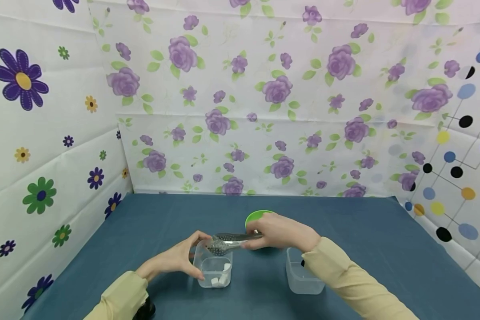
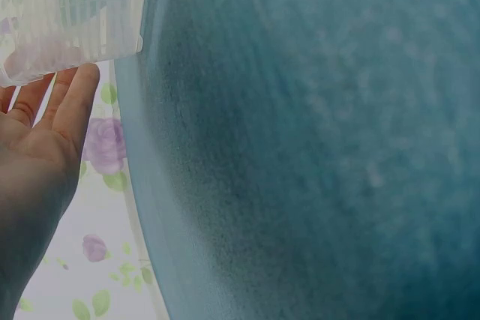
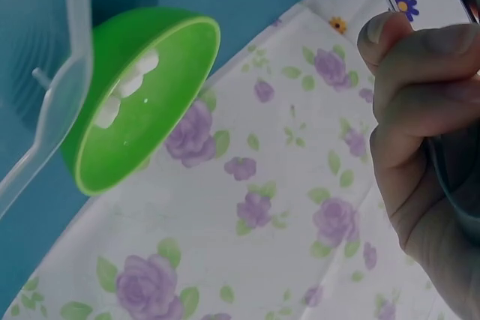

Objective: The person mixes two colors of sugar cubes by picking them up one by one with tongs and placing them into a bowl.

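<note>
My left hand point(image 1: 180, 256) holds a clear plastic container point(image 1: 215, 264) by its left side, thumb at the front and fingers toward the back. Several small white cubes point(image 1: 222, 279) lie in that container's front part. Metal tongs point(image 1: 233, 238) are gripped in my right hand point(image 1: 278, 232), their perforated heads over the container's back rim. Behind the right hand stands a green bowl point(image 1: 260, 215), largely covered by it in the head view. White pieces point(image 3: 129, 84) sit inside the bowl in the right wrist view.
A second clear container point(image 1: 304, 278) stands on the right, partly under my right sleeve. The blue-covered table point(image 1: 176, 213) runs back to a flowered cloth wall point(image 1: 256, 133). Patterned cloths also hang at the left and right sides.
</note>
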{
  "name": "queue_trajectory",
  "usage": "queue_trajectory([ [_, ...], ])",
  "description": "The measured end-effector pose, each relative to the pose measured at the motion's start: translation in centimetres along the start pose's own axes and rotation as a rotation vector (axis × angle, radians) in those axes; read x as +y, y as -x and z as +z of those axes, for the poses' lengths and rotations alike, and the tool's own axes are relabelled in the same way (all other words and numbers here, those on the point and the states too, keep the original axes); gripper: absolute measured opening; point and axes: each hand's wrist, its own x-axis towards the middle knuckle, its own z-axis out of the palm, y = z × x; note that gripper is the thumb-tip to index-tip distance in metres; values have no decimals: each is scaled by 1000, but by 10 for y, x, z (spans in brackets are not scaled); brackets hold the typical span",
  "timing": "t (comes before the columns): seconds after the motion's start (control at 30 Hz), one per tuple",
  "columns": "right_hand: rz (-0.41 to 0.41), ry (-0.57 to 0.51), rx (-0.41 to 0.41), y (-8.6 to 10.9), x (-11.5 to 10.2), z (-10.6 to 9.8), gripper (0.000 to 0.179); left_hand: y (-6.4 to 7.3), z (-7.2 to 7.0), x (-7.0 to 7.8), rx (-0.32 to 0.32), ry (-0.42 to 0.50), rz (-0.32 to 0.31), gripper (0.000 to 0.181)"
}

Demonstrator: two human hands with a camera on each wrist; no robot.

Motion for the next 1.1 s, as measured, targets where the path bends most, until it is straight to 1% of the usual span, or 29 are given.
queue_trajectory([
  [0.1,-1,62,-17,-5,-3,0,28,-2,0,1,3,-15,9,70],
  [0.2,2,128,-51,-10,-9,-1,30,-2,0,1,0,-12,16,70],
  [0.3,5,167,-89,-16,-14,-2,29,-1,0,0,-3,-4,20,70],
  [0.4,24,178,-125,-23,-19,-1,26,-1,-1,0,-4,-2,25,71],
  [0.6,71,190,-196,-38,-26,3,30,-1,-1,-1,-12,-1,28,73],
  [0.77,95,242,-248,-48,-30,3,32,-1,-1,0,-22,10,34,74],
  [0.9,95,305,-272,-55,-33,2,36,-2,-1,1,-29,14,35,73],
  [1.1,75,321,-285,-63,-37,5,48,-1,-2,0,-34,28,32,70],
])
